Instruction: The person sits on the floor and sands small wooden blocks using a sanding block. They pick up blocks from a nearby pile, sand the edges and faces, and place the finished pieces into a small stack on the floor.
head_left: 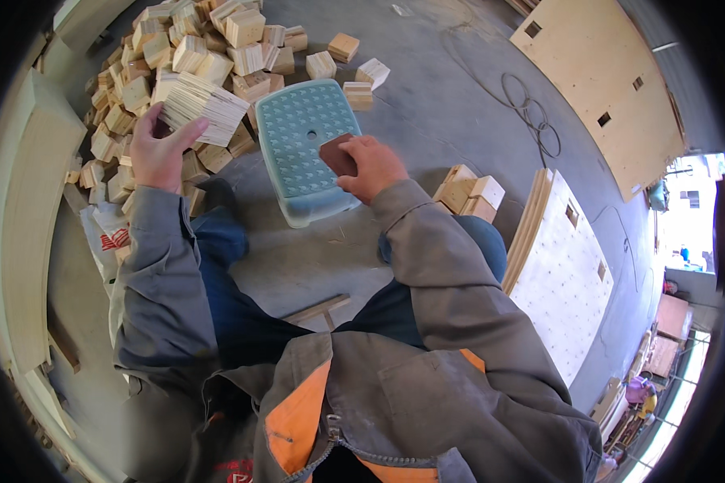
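My left hand [159, 153] grips a plywood block [205, 110], thumb along its near side, with the striped layered face turned up. The block is held in the air left of a pale teal plastic stool [286, 129]. In my right hand [376, 167] is a flat reddish-brown piece of what looks like sandpaper [337, 154], pinched between thumb and fingers. That hand is over the stool's right edge, apart from the block. The stool has a textured top with a small hole in it.
A large heap of wooden blocks [145, 52] lies beyond my left hand. More blocks [469, 193] sit by my right knee. Stacked pale boards [560, 266] and a large plywood panel [600, 80] are on the right, near a loose cable [524, 113]. A long beam [24, 225] borders the left.
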Demonstrator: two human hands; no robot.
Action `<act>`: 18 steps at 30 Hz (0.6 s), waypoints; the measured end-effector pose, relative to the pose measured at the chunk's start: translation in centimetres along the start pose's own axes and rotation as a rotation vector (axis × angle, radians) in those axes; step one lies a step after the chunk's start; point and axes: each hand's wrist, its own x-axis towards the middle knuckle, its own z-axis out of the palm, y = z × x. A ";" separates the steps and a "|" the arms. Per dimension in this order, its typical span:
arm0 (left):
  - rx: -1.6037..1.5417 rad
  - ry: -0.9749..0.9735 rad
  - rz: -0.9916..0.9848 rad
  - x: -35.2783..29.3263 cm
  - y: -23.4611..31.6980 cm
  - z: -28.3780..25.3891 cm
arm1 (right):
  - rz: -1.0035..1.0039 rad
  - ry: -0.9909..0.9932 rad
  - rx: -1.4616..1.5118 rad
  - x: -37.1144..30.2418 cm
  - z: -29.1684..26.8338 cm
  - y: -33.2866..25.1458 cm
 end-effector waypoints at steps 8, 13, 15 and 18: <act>0.019 -0.147 0.100 -0.5 0.9 1.9 | -0.030 0.059 0.008 1.9 3.9 -2.1; 0.196 -0.226 0.196 -1.5 1.5 2.7 | -0.120 0.229 0.074 2.9 7.9 -1.0; 0.227 -0.242 0.226 -1.7 1.3 2.6 | -0.119 0.239 0.075 2.8 9.2 -0.8; 0.217 -0.258 0.238 -1.8 1.4 2.5 | -0.073 0.231 0.040 2.4 10.1 -1.2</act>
